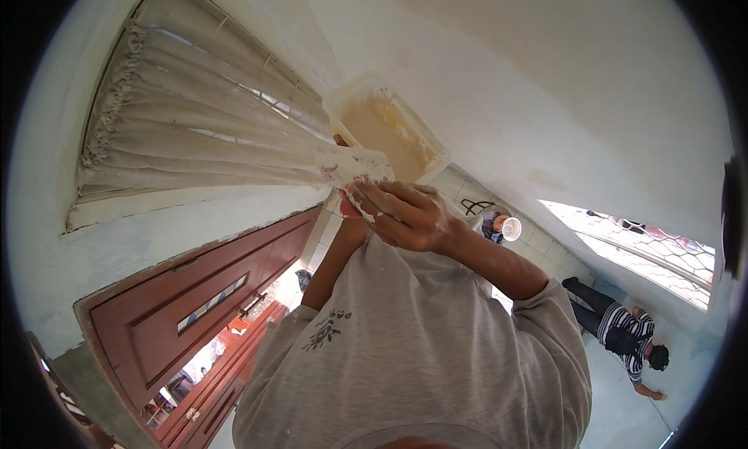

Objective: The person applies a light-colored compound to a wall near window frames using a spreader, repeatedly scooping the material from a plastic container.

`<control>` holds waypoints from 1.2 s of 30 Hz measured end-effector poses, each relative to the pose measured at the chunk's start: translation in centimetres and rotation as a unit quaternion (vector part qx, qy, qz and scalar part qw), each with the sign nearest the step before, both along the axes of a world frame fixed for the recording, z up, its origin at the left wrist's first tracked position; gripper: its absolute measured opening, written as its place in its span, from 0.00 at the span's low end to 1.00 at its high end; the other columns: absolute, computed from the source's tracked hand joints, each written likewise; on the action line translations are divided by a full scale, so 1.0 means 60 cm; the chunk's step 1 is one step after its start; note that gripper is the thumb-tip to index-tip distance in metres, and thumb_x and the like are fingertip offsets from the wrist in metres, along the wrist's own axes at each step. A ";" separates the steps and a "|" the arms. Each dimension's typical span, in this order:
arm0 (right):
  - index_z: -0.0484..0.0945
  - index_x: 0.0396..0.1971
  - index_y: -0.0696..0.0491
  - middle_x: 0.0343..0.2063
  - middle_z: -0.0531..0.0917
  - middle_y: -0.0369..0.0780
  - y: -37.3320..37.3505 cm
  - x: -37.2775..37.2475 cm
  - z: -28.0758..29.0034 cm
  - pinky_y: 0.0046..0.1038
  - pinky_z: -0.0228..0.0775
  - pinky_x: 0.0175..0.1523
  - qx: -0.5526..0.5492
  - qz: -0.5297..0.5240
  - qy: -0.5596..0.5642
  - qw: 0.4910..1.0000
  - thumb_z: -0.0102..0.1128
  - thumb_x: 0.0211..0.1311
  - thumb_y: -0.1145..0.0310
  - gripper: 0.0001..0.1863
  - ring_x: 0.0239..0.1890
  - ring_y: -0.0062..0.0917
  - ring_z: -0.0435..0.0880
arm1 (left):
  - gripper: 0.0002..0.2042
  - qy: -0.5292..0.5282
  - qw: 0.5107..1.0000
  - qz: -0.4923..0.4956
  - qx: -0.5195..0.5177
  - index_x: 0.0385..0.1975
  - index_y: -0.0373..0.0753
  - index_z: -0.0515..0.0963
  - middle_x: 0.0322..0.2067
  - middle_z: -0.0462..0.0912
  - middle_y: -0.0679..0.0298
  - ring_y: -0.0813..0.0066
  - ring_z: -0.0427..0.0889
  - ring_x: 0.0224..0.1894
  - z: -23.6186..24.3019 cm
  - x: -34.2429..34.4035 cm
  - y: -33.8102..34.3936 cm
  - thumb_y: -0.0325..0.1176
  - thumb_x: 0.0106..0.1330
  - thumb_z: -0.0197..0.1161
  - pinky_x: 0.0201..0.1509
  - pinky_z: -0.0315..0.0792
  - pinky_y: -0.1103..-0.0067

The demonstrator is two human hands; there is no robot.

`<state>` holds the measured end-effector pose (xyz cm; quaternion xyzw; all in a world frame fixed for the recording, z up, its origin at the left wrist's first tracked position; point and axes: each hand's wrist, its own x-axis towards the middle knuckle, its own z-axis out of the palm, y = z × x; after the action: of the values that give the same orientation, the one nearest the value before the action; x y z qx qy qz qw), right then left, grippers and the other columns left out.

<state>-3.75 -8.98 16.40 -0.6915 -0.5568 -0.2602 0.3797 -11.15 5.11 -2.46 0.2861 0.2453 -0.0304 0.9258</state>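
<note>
Both my hands are together in front of my grey shirt, at a flat red tool (354, 166) coated with whitish paste. My right hand (409, 215) is closed, with bent, paste-smeared fingers on the tool's near edge. Most of my left hand (356, 227) is hidden behind the right hand and the tool; a dark fingertip shows past the far side, so it appears wrapped round the tool. Just beyond my hands is a rectangular, translucent tub (431, 149) with off-white paste, yellowish along one inner wall. What supports the tub cannot be seen.
A gathered pale curtain (195, 141) covers the window at left, above a red-brown door (179, 316) standing ajar. A white bucket (510, 228) sits on the tiled floor (538, 242). At right, another person (623, 332) reaches to the wall near a grilled window (639, 250).
</note>
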 end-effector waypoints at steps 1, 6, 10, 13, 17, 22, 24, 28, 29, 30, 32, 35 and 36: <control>0.86 0.39 0.55 0.48 0.86 0.39 0.000 0.000 0.002 0.25 0.86 0.43 0.006 -0.002 -0.005 1.000 0.69 0.47 0.75 0.15 0.41 0.26 0.87 | 0.43 0.002 1.000 -0.006 0.001 0.69 0.44 0.63 0.55 0.77 0.62 0.64 0.80 0.53 0.000 -0.004 0.001 0.75 0.70 0.38 0.58 0.78 0.68; 0.85 0.39 0.54 0.47 0.85 0.40 -0.003 0.004 -0.003 0.23 0.86 0.42 0.056 -0.016 -0.024 0.998 0.68 0.48 0.72 0.15 0.41 0.24 0.87 | 0.43 0.008 1.000 -0.030 0.006 0.70 0.44 0.62 0.57 0.76 0.62 0.62 0.80 0.54 0.012 -0.014 -0.001 0.76 0.69 0.37 0.60 0.78 0.67; 0.85 0.36 0.56 0.41 0.87 0.42 -0.008 0.005 -0.016 0.22 0.84 0.37 0.104 -0.021 -0.025 0.994 0.70 0.50 0.74 0.11 0.35 0.25 0.88 | 0.44 -0.004 1.000 -0.012 0.002 0.71 0.44 0.62 0.58 0.76 0.62 0.61 0.80 0.55 0.040 0.018 -0.010 0.76 0.69 0.37 0.61 0.77 0.67; 0.83 0.34 0.59 0.37 0.89 0.44 -0.026 0.019 -0.023 0.22 0.80 0.29 0.123 -0.065 0.000 0.990 0.73 0.54 0.75 0.09 0.30 0.25 0.88 | 0.44 -0.030 0.998 0.055 -0.014 0.71 0.45 0.61 0.59 0.75 0.62 0.60 0.80 0.56 0.080 0.085 -0.034 0.76 0.69 0.36 0.62 0.77 0.66; 0.82 0.39 0.58 0.35 0.87 0.43 -0.062 0.067 0.044 0.27 0.78 0.33 0.138 -0.157 0.241 0.948 0.65 0.58 0.82 0.09 0.30 0.28 0.87 | 0.44 -0.083 0.994 0.040 -0.063 0.72 0.45 0.61 0.60 0.75 0.62 0.60 0.80 0.57 0.116 0.119 -0.044 0.76 0.70 0.35 0.63 0.77 0.66; 0.81 0.47 0.55 0.40 0.84 0.34 -0.095 0.158 0.051 0.23 0.75 0.50 0.163 0.010 0.560 0.812 0.62 0.72 0.74 0.07 0.43 0.19 0.81 | 0.36 -0.140 0.986 -0.082 -0.037 0.71 0.44 0.61 0.59 0.75 0.63 0.69 0.80 0.56 0.089 0.102 -0.016 0.67 0.76 0.35 0.62 0.77 0.71; 0.81 0.48 0.55 0.41 0.84 0.35 -0.098 0.185 0.053 0.24 0.76 0.52 0.102 0.070 0.573 0.810 0.64 0.71 0.72 0.09 0.45 0.19 0.81 | 0.33 -0.160 0.979 -0.130 -0.014 0.71 0.44 0.62 0.59 0.75 0.64 0.72 0.79 0.56 0.074 0.106 -0.010 0.63 0.79 0.36 0.62 0.77 0.73; 0.80 0.39 0.57 0.37 0.82 0.35 -0.074 0.219 0.064 0.25 0.72 0.48 -0.039 0.167 0.510 0.843 0.66 0.66 0.77 0.05 0.42 0.19 0.78 | 0.30 -0.189 0.960 -0.207 0.011 0.71 0.44 0.62 0.59 0.74 0.64 0.75 0.79 0.56 0.062 0.117 -0.006 0.59 0.80 0.36 0.62 0.76 0.75; 0.80 0.38 0.58 0.36 0.81 0.36 -0.065 0.223 0.074 0.26 0.71 0.48 -0.090 0.168 0.513 0.837 0.69 0.63 0.76 0.07 0.41 0.22 0.78 | 0.30 -0.190 0.957 -0.217 0.016 0.71 0.44 0.62 0.59 0.74 0.64 0.74 0.79 0.56 0.064 0.119 -0.006 0.59 0.80 0.36 0.62 0.76 0.75; 0.80 0.38 0.58 0.36 0.81 0.36 -0.058 0.228 0.080 0.27 0.71 0.48 -0.125 0.185 0.492 0.842 0.69 0.61 0.75 0.08 0.41 0.23 0.78 | 0.30 -0.191 0.956 -0.221 0.017 0.71 0.44 0.62 0.59 0.74 0.64 0.74 0.79 0.56 0.067 0.119 -0.006 0.59 0.80 0.37 0.62 0.76 0.75; 0.80 0.38 0.59 0.36 0.81 0.37 -0.042 0.238 0.088 0.28 0.71 0.49 -0.195 0.218 0.446 0.846 0.71 0.59 0.74 0.10 0.41 0.25 0.78 | 0.30 -0.191 0.954 -0.231 0.022 0.71 0.43 0.62 0.59 0.74 0.63 0.74 0.79 0.56 0.072 0.120 -0.006 0.59 0.80 0.37 0.62 0.76 0.74; 0.79 0.36 0.60 0.35 0.80 0.38 -0.017 0.245 0.063 0.29 0.72 0.48 -0.176 0.294 0.453 0.823 0.70 0.57 0.75 0.09 0.42 0.28 0.79 | 0.30 -0.192 0.950 -0.243 0.029 0.71 0.43 0.62 0.59 0.74 0.63 0.73 0.79 0.56 0.078 0.116 -0.004 0.59 0.80 0.37 0.62 0.76 0.74; 0.79 0.36 0.60 0.34 0.80 0.38 -0.014 0.247 0.057 0.29 0.72 0.48 -0.180 0.311 0.455 0.815 0.69 0.58 0.75 0.09 0.42 0.28 0.80 | 0.30 -0.193 0.949 -0.247 0.032 0.71 0.43 0.62 0.59 0.74 0.63 0.73 0.79 0.56 0.080 0.117 -0.004 0.59 0.80 0.38 0.62 0.76 0.74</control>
<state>11.04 -9.81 19.80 -0.5773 -0.5425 0.3204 0.5193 -4.12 4.89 2.32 0.3672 -0.0158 -0.1945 0.9094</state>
